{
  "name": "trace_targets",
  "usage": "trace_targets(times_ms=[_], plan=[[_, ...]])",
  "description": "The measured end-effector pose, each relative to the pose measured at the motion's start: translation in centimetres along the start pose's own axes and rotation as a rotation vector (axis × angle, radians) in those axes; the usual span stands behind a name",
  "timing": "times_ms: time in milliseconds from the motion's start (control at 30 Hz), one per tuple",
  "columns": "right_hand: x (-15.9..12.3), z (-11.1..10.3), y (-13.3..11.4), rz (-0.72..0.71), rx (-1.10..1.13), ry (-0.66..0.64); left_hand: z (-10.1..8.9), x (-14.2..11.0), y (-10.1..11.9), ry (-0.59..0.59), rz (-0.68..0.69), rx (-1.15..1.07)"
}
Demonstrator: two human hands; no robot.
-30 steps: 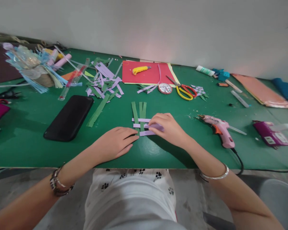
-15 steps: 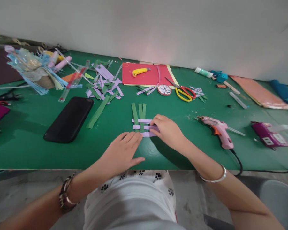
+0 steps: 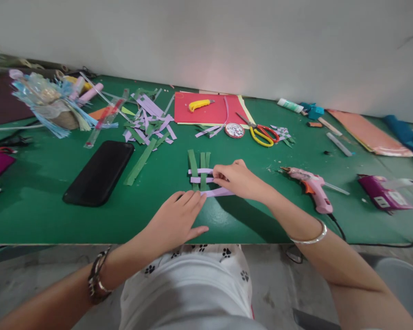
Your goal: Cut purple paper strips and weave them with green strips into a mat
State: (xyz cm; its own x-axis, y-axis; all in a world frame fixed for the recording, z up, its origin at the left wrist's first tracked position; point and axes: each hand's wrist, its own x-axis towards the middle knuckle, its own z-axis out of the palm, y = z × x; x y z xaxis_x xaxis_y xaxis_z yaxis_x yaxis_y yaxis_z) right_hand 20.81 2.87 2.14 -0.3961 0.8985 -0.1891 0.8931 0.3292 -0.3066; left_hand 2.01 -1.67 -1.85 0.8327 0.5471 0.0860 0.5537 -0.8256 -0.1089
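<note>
Green and lilac paper strips cross in a loose lattice in front of me. A green strip (image 3: 192,162) stands upright at its left side, and two more green strips (image 3: 204,159) run close together right of it. Several lilac strips (image 3: 200,179) lie crosswise over and under them. My left hand (image 3: 175,220) lies flat, its fingers stretched out and fingertips on the left end of the lowest lilac strip (image 3: 216,192). My right hand (image 3: 239,180) pinches the lilac strips near their right ends; its fingertips hide exactly which ones.
A black phone (image 3: 100,172) and a heap of cut strips (image 3: 149,117) lie left. Behind are red paper (image 3: 186,112), a yellow cutter (image 3: 199,105) and scissors (image 3: 261,133). At right lie a pink glue gun (image 3: 311,183) with its cord and a purple box (image 3: 381,192).
My right hand has lifted and turned slightly, with its fingers pinched closer. The two right green strips stand straighter and a little farther right. My left hand has stayed nearly in place.
</note>
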Motion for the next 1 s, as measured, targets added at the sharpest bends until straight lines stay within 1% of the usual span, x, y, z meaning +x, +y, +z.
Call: trace_targets(times_ms=[200, 367, 433, 633, 867, 1000], plan=[[0.6, -1.0, 0.3, 0.022, 0.187, -0.136, -0.1, 0.0, 0.1, -0.021, -0.014, 0.017], [1.5, -1.3, 1.2, 0.027, 0.334, -0.295, -0.1, 0.1, 0.1, -0.044, -0.022, 0.017], [1.9, -1.4, 1.3, 0.015, 0.354, -0.347, -0.1, 0.1, 0.1, -0.051, -0.026, 0.016], [2.7, -1.8, 1.0, -0.078, 0.269, -0.428, -0.2, -0.1, 0.2, -0.042, -0.025, 0.012], [3.3, -2.1, 1.2, -0.239, 0.103, -0.408, 0.0, -0.1, 0.2, -0.028, -0.037, -0.003], [3.7, -2.3, 1.1, -0.287, 0.028, -0.471, 0.2, -0.2, 0.1, -0.011, -0.04, -0.026]])
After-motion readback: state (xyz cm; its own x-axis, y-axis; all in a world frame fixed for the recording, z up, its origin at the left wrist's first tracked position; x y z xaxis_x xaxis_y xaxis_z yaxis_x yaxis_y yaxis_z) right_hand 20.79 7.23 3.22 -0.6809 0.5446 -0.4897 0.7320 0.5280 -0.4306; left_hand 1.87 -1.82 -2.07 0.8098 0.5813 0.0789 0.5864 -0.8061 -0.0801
